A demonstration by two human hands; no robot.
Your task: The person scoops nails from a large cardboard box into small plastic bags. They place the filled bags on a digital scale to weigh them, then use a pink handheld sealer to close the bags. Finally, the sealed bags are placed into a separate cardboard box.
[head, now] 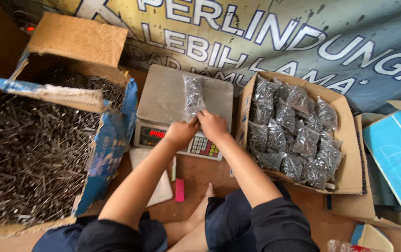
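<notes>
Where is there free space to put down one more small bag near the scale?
The scale platform is bare left of the bag of nails that the left hand and right hand hold. The floor below the scale is partly free. The box of filled bags and the box of loose nails are crowded.

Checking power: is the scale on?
On. The scale shows lit red digits on its front display, beside the left hand.

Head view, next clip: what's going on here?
A seated person holds a clear bag of nails on the platform of a digital scale, the left hand and right hand both gripping its near end. A large open box of loose nails sits on the left; a cardboard box of filled bags sits on the right.
</notes>
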